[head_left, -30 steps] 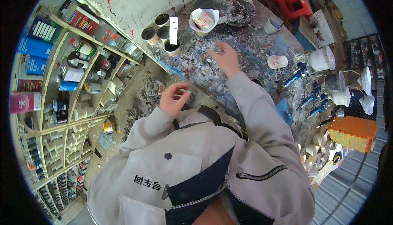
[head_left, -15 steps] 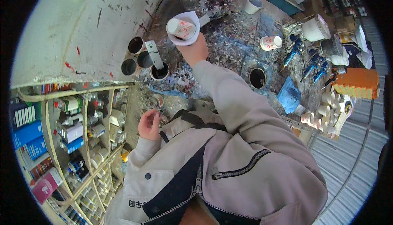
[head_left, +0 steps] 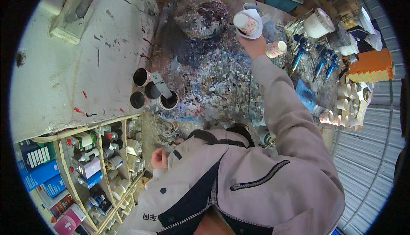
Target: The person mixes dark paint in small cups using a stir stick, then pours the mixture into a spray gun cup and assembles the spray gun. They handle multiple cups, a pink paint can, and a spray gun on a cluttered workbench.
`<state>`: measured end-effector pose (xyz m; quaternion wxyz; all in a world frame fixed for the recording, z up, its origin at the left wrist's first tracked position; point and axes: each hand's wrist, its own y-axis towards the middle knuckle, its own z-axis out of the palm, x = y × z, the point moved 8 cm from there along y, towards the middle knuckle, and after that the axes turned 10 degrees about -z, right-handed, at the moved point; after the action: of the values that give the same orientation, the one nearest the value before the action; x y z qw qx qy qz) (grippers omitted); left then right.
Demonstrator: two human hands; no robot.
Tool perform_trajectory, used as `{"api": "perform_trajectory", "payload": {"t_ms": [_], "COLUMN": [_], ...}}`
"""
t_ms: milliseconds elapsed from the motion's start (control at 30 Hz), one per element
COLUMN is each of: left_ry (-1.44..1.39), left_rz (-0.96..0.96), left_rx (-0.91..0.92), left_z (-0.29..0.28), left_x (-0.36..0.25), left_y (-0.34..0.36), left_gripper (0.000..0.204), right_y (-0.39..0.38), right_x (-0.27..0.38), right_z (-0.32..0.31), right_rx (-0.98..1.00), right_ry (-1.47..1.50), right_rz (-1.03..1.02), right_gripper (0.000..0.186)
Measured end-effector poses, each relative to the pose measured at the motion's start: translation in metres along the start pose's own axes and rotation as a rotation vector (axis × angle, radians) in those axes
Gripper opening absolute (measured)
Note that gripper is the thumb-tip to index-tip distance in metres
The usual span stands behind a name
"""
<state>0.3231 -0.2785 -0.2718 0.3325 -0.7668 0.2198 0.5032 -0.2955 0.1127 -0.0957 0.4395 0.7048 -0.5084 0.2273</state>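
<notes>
My right hand reaches out over the paint-crusted bench and grips a white paper cone. Inside the cone sits a white paper cup with red print, tilted. Just below and right of this hand lies another printed paper cup on its side. A further cup stands directly behind the cone, partly hidden by it. My left hand hangs low at the left, by my jacket, its fingers curled in and nothing visible in them.
Dark-filled cups cluster at the bench's left; a flat strip leans into one. Blue spray guns, a white bucket and an orange box are at right. A shelf with bottles stands lower left.
My right hand has carried the cone and cup rightward across the bench, beside the lying cup. My left hand's fingers have curled in more. The whole view has shifted; my sleeve covers the spot of a dark-filled cup.
</notes>
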Motion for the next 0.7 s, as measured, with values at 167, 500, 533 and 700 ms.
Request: {"api": "perform_trajectory", "payload": {"t_ms": [167,500,533,700], "left_ry": [0.089,-0.023,0.006,0.079], "left_rz": [-0.246,-0.172,-0.116,-0.242], "left_rx": [0.066,0.129,0.101,0.029], "left_z": [-0.017,-0.054,-0.055,-0.066], "left_x": [0.019,0.078,0.084,0.102], "left_y": [-0.010,-0.020,-0.021,-0.021], "left_gripper": [0.021,0.030,0.030,0.026], "right_y": [0.030,0.028,0.026,0.023], "right_x": [-0.037,-0.050,-0.049,-0.044], "right_z": [0.004,0.011,0.011,0.006], "right_rx": [-0.040,-0.148,-0.172,-0.194], "right_ry": [0.057,0.207,0.217,0.039], "right_rz": [0.021,0.004,0.034,0.117], "right_gripper": [0.063,0.070,0.071,0.070]}}
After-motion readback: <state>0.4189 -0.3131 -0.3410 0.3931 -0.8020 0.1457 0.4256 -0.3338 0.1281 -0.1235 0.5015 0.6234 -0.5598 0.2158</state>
